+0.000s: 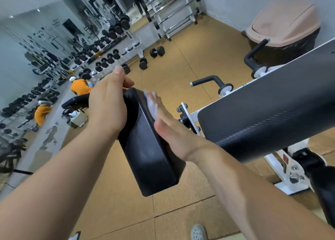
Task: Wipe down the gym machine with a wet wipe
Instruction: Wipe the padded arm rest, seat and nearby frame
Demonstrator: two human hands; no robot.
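A black padded seat (145, 149) of the gym machine stands tilted up in the middle of the view. My left hand (107, 102) grips its upper left edge, thumb over the top. My right hand (166, 129) lies flat against the seat's right side, fingers straight, pressing a white wet wipe (151, 102) onto the pad. The wipe shows above my fingers, partly blurred. To the right runs the machine's long black back pad (272, 109) on a white frame (192, 114).
Black handles (212, 80) jut out from the frame behind the pads. A pink-lidded bin (284, 22) stands at the back right. Loose dumbbells (156, 51) lie on the tan floor, with dumbbell racks (108, 55) along the mirrored left wall. My shoe (198, 232) is below.
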